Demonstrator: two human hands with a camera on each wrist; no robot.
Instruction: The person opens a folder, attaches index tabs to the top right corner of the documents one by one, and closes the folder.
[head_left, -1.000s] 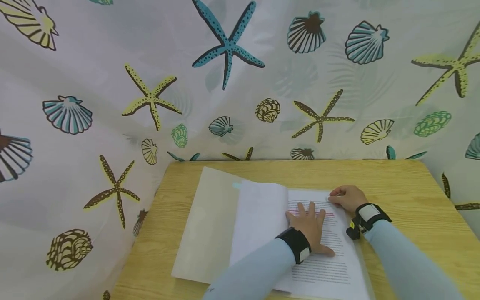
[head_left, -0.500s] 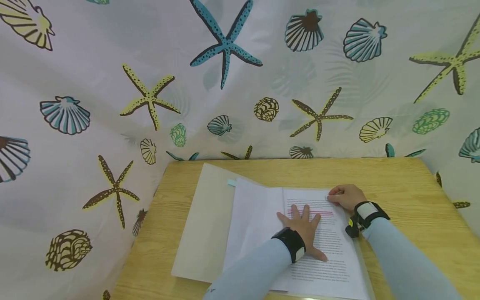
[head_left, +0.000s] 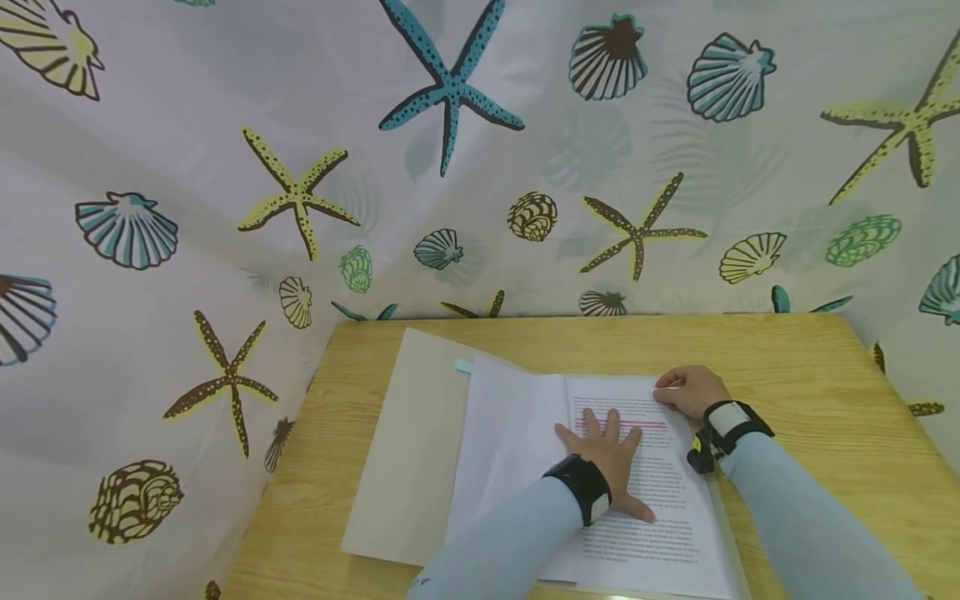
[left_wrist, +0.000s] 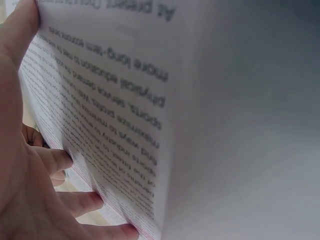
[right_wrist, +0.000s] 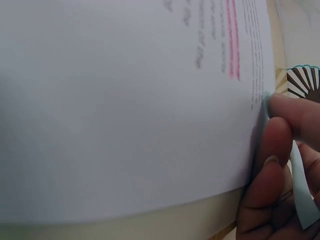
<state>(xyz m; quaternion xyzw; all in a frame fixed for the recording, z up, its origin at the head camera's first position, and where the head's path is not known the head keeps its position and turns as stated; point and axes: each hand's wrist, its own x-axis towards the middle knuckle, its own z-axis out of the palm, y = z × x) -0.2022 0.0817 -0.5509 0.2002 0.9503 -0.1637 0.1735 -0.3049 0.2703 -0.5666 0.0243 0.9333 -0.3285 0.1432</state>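
Left grip lies spread on the white printed paper page; right grip pinches a half-hidden pale-blue tab — probably paper — at the page's one o'clock; page slip could skew it.

A yellowish wood-grained tabletop spreads before me, backed along its far edge by a whitish covering that also runs beside the left and right edges. Printed starfish, blue and yellow, dot it among striped scallop shells. Soft light leaves faint shading across the covering.
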